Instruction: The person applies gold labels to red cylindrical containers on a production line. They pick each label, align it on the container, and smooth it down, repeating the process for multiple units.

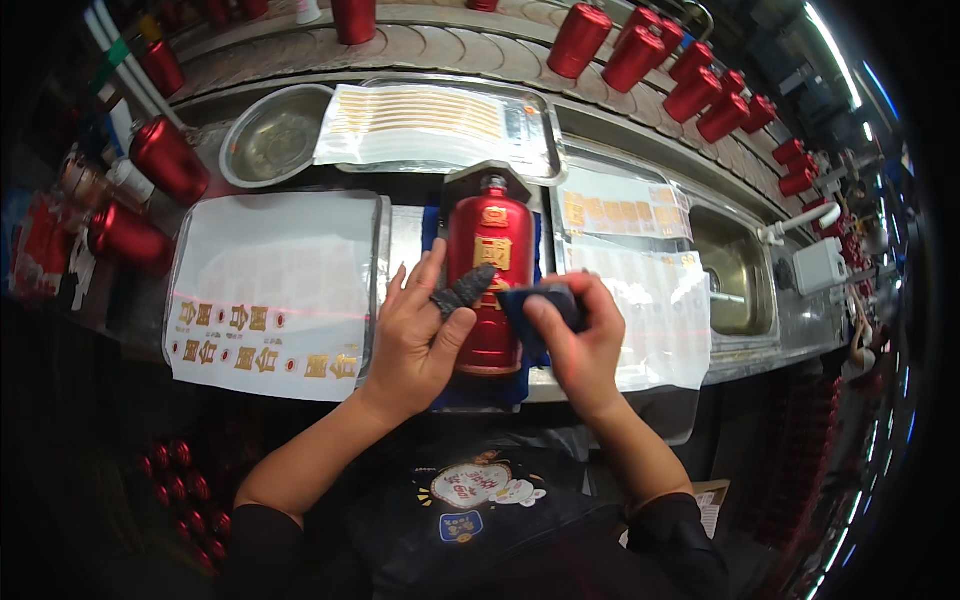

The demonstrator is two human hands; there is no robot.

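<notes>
A red bottle (487, 335) with gold raised characters lies on its back, neck away from me, on a blue cloth (432, 225). My left hand (415, 345) rests along its left side with fingers apart. A dark wrap covers its index finger, whose tip touches the bottle's face by the lower gold character. In the pinch of my right hand (590, 340) is a dark blue flat pad (535, 305), held against the bottle's right side and partly covering that character. Whether the pad is cloth or stiff cannot be made out.
At left, a tray holds a white sheet (275, 250) with gold characters and small red labels. More sticker sheets (640, 290) lie at right, beside a sink (735, 270). Behind are a metal bowl (272, 150), a tray of gold strips (420, 115) and a conveyor (450, 50) carrying red bottles.
</notes>
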